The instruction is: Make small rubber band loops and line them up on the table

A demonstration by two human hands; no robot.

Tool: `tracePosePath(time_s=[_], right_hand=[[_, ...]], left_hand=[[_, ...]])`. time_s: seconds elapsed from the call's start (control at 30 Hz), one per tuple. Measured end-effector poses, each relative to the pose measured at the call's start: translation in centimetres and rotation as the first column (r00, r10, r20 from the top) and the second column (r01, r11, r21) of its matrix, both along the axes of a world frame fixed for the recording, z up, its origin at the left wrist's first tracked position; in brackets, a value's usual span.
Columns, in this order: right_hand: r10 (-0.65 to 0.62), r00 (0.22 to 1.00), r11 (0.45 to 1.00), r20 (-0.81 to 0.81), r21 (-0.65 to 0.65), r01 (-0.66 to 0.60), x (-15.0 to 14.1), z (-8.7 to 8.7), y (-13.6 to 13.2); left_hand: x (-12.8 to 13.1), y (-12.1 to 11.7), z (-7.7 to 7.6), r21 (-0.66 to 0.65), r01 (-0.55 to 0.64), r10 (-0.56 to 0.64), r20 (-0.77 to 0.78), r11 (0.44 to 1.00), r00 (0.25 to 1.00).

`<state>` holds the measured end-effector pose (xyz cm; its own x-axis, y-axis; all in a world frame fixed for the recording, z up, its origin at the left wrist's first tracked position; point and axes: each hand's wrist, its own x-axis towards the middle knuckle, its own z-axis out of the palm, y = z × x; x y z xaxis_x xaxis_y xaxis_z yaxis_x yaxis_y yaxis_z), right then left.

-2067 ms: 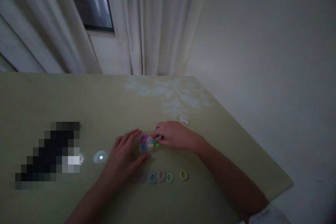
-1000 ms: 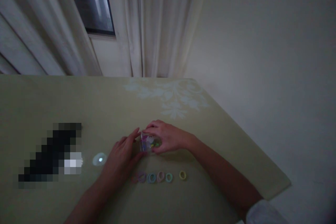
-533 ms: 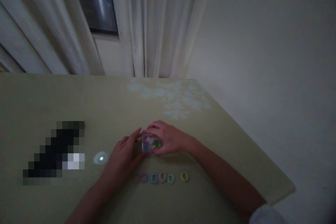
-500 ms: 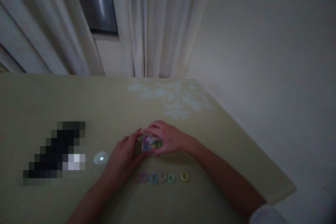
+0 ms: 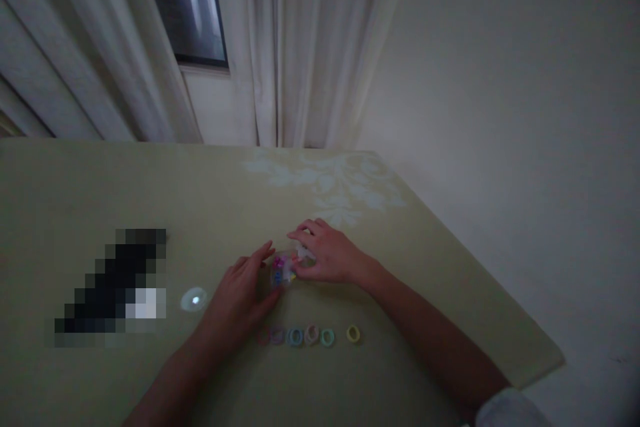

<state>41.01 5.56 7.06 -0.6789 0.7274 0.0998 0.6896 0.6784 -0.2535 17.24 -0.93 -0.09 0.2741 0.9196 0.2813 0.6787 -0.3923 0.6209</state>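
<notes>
A small clear plastic box (image 5: 283,271) lies on the table, with little pink, blue and yellow pieces showing inside. My left hand (image 5: 246,283) steadies it from the left, thumb on the near side and fingers on the far side. On the box's right, my right hand (image 5: 327,253) has its fingers curled round a clear, whitish piece (image 5: 305,252), whose kind is too blurred to tell. Nearer to me lies a row of small ring-shaped hair ties, among them a blue one (image 5: 295,337), a pink one (image 5: 312,335) and a mint one (image 5: 327,337).
A yellow hair tie (image 5: 353,333) sits apart at the row's right end. Left of my left arm are a round clear disc (image 5: 194,299) and a dark pixelated object (image 5: 110,283). The table (image 5: 425,267) meets a wall on the right and curtains (image 5: 325,47) behind.
My right hand has moved slightly up and right off the box, with the whitish piece in its fingers. More of the box's coloured contents shows. My left hand stays at the box.
</notes>
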Motion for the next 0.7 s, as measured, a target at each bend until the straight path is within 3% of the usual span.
tracePosePath(time_s=[0.2,0.3,0.4,0.5,0.63,0.7], right_hand=[[-0.168,0.963,0.98,0.209,0.137,0.142,2.5,2.5,0.1],[-0.189,0.945,0.982,0.266,0.081,0.173,4.2,3.0,0.0],[-0.175,0.945,0.982,0.276,-0.027,0.189,6.1,2.3,0.0],[-0.208,0.944,0.974,0.254,-0.04,0.225,7.9,0.8,-0.3],[-0.225,0.959,0.967,0.176,-0.081,0.241,9.4,-0.8,-1.8],[-0.251,0.96,0.96,0.124,-0.093,0.263,9.6,-1.3,-2.6]], left_hand=[[-1.0,0.7,0.4,-0.131,0.02,-0.004,0.117,0.991,0.993],[-1.0,0.9,0.3,-0.191,0.043,-0.02,0.121,0.981,0.992],[-0.7,0.9,0.4,-0.184,0.067,-0.053,0.08,0.981,0.995],[-1.3,1.1,1.3,-0.188,0.079,-0.065,0.079,0.979,0.995],[-3.8,1.4,3.2,-0.261,-0.045,0.039,-0.026,0.964,0.999],[-4.6,1.3,4.0,-0.368,0.033,-0.07,-0.089,0.929,0.994]])
